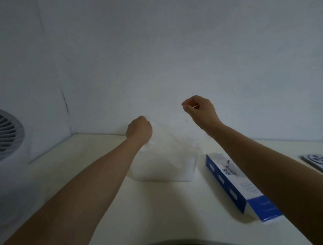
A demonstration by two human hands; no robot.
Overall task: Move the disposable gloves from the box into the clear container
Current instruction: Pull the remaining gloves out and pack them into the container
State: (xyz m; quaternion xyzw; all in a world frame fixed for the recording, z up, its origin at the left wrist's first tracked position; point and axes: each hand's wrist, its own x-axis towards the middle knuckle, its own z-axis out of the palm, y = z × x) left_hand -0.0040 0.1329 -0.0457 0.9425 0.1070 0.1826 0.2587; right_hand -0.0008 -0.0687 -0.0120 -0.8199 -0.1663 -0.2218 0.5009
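Pinches the top edge of a thin disposable glove [167, 137] with the right hand [199, 107], held highest, wrist bent down, fingers curled in, grip clamped tight. Clamps the film's other edge in the left hand [139, 129], lower and left of that grip, fisted, back toward the camera. Stretches both bare forearms forward. Holds the glove spread between the two grips, faint, lower part too blurred to trace. Directly beneath the grips: clear container [173, 171] on the white bench [152, 206], whitish inside. Below and right of the right grip, partly under that forearm: blue-and-white box [226, 182], lying flat. Farther right: metal drain cover [319, 161]. Far left of the left grip: round fan grille [3, 134].
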